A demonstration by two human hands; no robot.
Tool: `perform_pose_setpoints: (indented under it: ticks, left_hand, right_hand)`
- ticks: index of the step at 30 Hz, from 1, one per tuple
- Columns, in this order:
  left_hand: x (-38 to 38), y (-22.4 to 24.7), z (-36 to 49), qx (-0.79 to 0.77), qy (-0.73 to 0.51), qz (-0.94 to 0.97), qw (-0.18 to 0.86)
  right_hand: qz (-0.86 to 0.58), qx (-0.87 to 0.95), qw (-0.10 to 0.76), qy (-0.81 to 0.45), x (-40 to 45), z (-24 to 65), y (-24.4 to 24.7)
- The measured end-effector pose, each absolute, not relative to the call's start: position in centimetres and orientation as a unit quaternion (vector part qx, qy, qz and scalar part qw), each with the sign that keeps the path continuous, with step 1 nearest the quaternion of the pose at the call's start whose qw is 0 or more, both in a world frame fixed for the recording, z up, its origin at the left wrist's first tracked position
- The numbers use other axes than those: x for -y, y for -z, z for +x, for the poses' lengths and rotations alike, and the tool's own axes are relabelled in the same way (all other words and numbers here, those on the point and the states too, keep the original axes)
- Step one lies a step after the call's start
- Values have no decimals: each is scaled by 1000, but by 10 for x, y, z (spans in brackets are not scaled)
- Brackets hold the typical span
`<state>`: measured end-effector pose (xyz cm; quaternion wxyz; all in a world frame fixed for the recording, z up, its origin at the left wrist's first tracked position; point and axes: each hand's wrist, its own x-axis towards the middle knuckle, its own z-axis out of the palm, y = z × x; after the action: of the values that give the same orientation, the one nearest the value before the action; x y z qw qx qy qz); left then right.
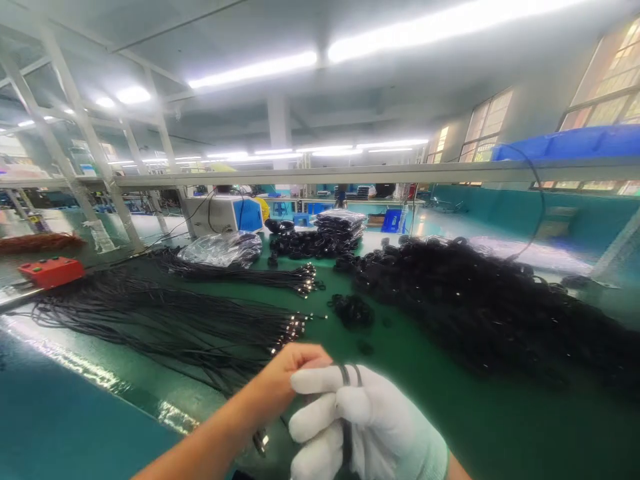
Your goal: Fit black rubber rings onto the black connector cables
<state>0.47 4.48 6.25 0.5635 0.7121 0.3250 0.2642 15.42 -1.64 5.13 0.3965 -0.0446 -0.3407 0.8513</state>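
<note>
My bare left hand (295,373) is closed, its fingers curled behind the tips of my gloved right hand; what it holds is hidden. A white glove covers my right hand (375,413), whose fingers are bent with the thumb pressed in. Around those fingers runs a black cable (347,440), crossing the index finger in two strands. Below my left wrist, a metal connector end (263,440) hangs or lies near the table edge. Just beyond my hands lies a spread bundle of straight black cables (200,320), with shiny connector tips towards the middle.
A large heap of coiled black cables (450,287) covers the right side of the green table. A small coil pile (353,311) lies mid-table. Behind are a clear plastic bag (223,249) and stacked bagged coils (340,223). A red control box (51,272) stands far left; a shelf beam (300,176) crosses overhead.
</note>
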Motion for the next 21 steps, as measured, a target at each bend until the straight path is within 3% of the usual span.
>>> perform_pose_setpoints:
  ticks: [3,7,12,15,18,21]
  left_hand:
    - [-31,-17,-3,-390,-261,674,570]
    - [-3,6,-15,-434,-252,768,398]
    - [25,-17,-9,-361,-257,891,102]
    - [20,-47,-4,-329,-297,896,19]
    - [-2,-75,-6,-292,-285,908,92]
    - [-25,-86,-7,-265,-249,888,281]
  right_hand:
    - [-48,332,460,-822,14,163,-59]
    - [-47,301,512,-803,5,177,-69]
    - [-173,314,546,-757,4,180,-62]
    - [-219,341,496,-768,13,177,-48]
    - [-169,370,395,-824,24,172,-34]
    - [-113,343,337,-869,32,162,-28]
